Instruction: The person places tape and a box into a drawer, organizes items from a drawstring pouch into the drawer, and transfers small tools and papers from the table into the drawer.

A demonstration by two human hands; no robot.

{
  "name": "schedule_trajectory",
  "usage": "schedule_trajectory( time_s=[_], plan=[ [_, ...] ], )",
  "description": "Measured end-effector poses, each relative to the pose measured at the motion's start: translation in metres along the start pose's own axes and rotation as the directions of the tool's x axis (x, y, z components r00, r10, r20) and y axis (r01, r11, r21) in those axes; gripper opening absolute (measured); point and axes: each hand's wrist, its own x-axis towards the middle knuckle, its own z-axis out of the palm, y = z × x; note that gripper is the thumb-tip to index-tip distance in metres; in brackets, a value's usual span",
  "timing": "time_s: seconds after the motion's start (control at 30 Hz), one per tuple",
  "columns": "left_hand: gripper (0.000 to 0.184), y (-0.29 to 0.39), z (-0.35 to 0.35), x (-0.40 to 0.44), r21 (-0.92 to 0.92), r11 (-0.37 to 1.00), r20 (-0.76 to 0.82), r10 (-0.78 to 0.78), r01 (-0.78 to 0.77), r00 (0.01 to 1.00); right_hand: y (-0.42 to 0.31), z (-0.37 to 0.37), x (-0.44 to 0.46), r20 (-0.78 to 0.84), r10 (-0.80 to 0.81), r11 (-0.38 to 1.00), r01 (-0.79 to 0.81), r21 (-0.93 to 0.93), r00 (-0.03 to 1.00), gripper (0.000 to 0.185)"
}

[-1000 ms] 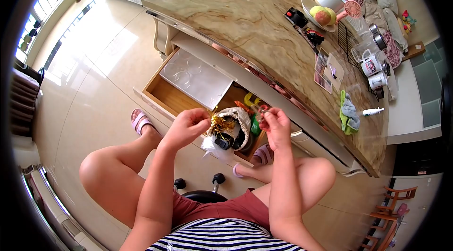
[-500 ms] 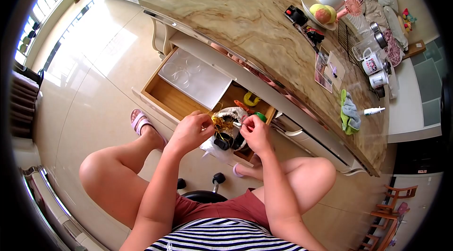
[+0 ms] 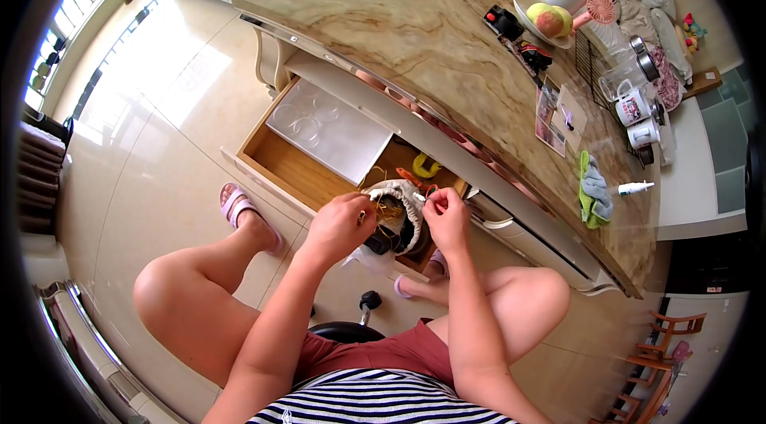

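My left hand (image 3: 343,224) is closed on the gold tinsel (image 3: 388,212) above the drawer's front edge. Close by on the right, my right hand (image 3: 445,218) pinches something small with a white tip and a bit of red; I cannot make out what it is. Between the hands a white cloth bag (image 3: 416,205) stands open, with black items inside. The bag sits in the right part of the open wooden drawer (image 3: 271,159). Behind it in the drawer lie a yellow curved item (image 3: 427,166) and an orange one (image 3: 408,177).
A white tray (image 3: 327,130) fills the drawer's back left. On the marble top (image 3: 383,17) are a fruit bowl (image 3: 542,25), a wire rack, mugs (image 3: 633,106), photos, a cloth (image 3: 594,189) and a white bottle (image 3: 635,188). My knees flank the drawer front.
My right hand has moved left from the drawer's right side, then slightly back to the right. My left hand has shifted right and down over the bag with the tinsel.
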Motion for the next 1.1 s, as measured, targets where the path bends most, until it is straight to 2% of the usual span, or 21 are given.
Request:
schedule_trajectory(
  time_s=[0.07, 0.1, 0.13, 0.2, 0.27, 0.33, 0.47, 0.53, 0.63, 0.67, 0.73, 0.77, 0.83, 0.87, 0.93, 0.97, 1.0, 1.07, 1.1],
  plan=[
    [0.015, -0.003, 0.006, -0.004, 0.082, 0.997, 0.087, -0.001, -0.007, 0.996, 0.012, 0.003, 0.01, -0.079, -0.04, 0.996, 0.046, 0.076, 0.996, 0.013],
    [0.015, -0.004, 0.008, -0.005, 0.099, 0.995, 0.115, -0.01, -0.002, 0.993, 0.027, 0.008, 0.018, -0.032, 0.054, 0.979, -0.047, 0.199, 0.998, 0.012],
    [0.015, -0.003, 0.009, -0.005, 0.099, 0.995, 0.117, -0.009, -0.002, 0.993, 0.029, 0.011, 0.024, -0.033, 0.055, 0.979, -0.047, 0.2, 0.998, 0.012],
    [0.014, -0.002, 0.009, -0.005, 0.119, 0.993, 0.155, -0.009, -0.009, 0.988, 0.031, 0.019, 0.038, 0.027, 0.251, 0.851, -0.234, 0.47, 0.968, 0.013],
    [0.014, -0.004, 0.011, -0.006, 0.124, 0.992, 0.147, -0.02, 0.002, 0.989, 0.031, 0.031, 0.052, 0.062, 0.294, 0.813, -0.284, 0.509, 0.954, 0.013],
    [0.014, -0.005, 0.01, -0.006, 0.126, 0.992, 0.137, -0.034, 0.016, 0.99, 0.041, 0.046, 0.065, 0.091, 0.416, 0.727, -0.391, 0.564, 0.905, 0.013],
    [0.013, -0.011, 0.009, -0.004, 0.135, 0.99, 0.165, -0.058, 0.036, 0.985, 0.07, 0.08, 0.093, 0.123, 0.481, 0.612, -0.433, 0.662, 0.868, 0.014],
    [0.013, -0.015, 0.009, -0.005, 0.141, 0.989, 0.171, -0.056, 0.032, 0.984, 0.075, 0.087, 0.1, 0.191, 0.473, 0.599, -0.473, 0.647, 0.86, 0.014],
    [0.013, -0.017, 0.009, -0.004, 0.131, 0.991, 0.156, -0.027, 0.007, 0.987, 0.074, 0.088, 0.104, 0.237, 0.402, 0.757, -0.467, 0.458, 0.885, 0.019],
    [0.013, -0.016, 0.01, -0.004, 0.139, 0.99, 0.157, -0.032, 0.01, 0.987, 0.073, 0.084, 0.103, 0.234, 0.403, 0.756, -0.465, 0.46, 0.885, 0.019],
    [0.013, -0.013, 0.012, -0.003, 0.143, 0.99, 0.162, -0.033, 0.01, 0.986, 0.062, 0.07, 0.095, 0.193, 0.293, 0.867, -0.346, 0.358, 0.936, 0.025],
    [0.013, -0.012, 0.014, -0.002, 0.152, 0.988, 0.158, -0.039, 0.014, 0.987, 0.058, 0.061, 0.089, 0.187, 0.297, 0.867, -0.346, 0.359, 0.936, 0.025],
    [0.013, -0.009, 0.016, -0.002, 0.163, 0.987, 0.161, -0.038, 0.011, 0.986, 0.05, 0.043, 0.077, 0.334, 0.196, 0.881, -0.315, 0.353, 0.922, 0.035],
    [0.013, -0.007, 0.017, -0.002, 0.19, 0.982, 0.161, -0.038, 0.007, 0.986, 0.044, 0.035, 0.068, 0.327, 0.198, 0.88, -0.315, 0.357, 0.924, 0.035],
    [0.013, -0.003, 0.02, -0.002, 0.22, 0.975, 0.162, -0.031, -0.005, 0.986, 0.031, 0.021, 0.048, 0.539, 0.107, 0.941, -0.26, 0.216, 0.836, 0.042],
    [0.012, -0.002, 0.022, -0.003, 0.227, 0.974, 0.159, -0.019, -0.018, 0.987, 0.036, 0.02, 0.039, 0.531, 0.066, 0.979, -0.157, 0.129, 0.845, 0.05],
    [0.012, -0.001, 0.023, -0.003, 0.235, 0.972, 0.155, -0.008, -0.029, 0.988, 0.037, 0.02, 0.032, 0.492, 0.009, 0.999, -0.027, 0.029, 0.871, 0.046],
    [0.011, 0.002, 0.026, -0.006, 0.237, 0.969, 0.163, 0.034, -0.073, 0.986, 0.041, 0.017, 0.025, 0.426, 0.012, 0.994, 0.034, -0.101, 0.905, 0.033],
    [0.011, 0.003, 0.027, -0.006, 0.236, 0.966, 0.166, 0.072, -0.11, 0.983, 0.041, 0.018, 0.022, 0.357, 0.024, 0.997, 0.002, -0.073, 0.934, 0.026]
  ],
)
